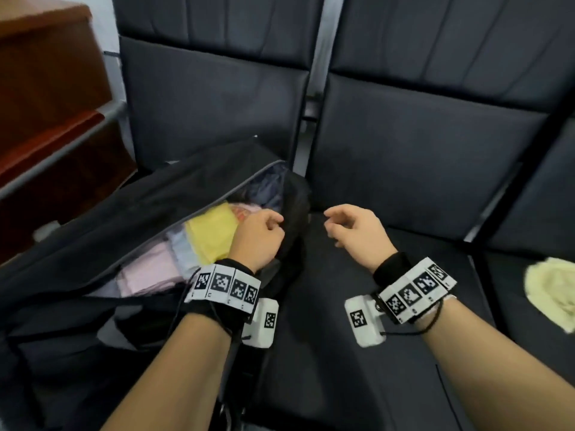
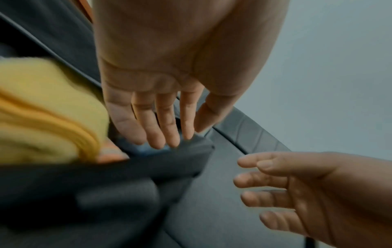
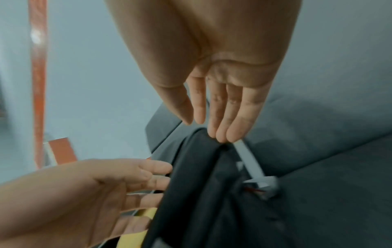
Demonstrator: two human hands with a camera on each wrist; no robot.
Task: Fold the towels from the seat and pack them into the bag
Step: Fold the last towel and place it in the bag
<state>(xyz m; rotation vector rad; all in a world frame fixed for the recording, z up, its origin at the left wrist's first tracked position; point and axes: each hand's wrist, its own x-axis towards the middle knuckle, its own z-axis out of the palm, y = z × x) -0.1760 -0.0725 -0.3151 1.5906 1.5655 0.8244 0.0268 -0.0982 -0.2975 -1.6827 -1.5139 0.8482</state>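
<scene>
A black bag (image 1: 130, 213) lies open on the left seat. Inside it are folded towels: a yellow one (image 1: 214, 234), a pink one (image 1: 149, 272) and a pale one between them. My left hand (image 1: 269, 227) is at the right end of the opening, and its straight fingers (image 2: 167, 132) touch the bag's dark rim (image 2: 191, 156) beside the yellow towel (image 2: 42, 120). My right hand (image 1: 334, 228) hovers just right of the bag with loosely bent fingers and holds nothing. Its fingertips (image 3: 220, 132) are close over the bag's end (image 3: 201, 184). A cream towel (image 1: 553, 293) lies crumpled on the seat at far right.
Dark padded seats (image 1: 404, 157) run in a row with upright backs behind. A brown wooden cabinet (image 1: 46, 88) stands at the left behind the bag. A grey strap with a buckle (image 3: 252, 164) hangs at the bag's end.
</scene>
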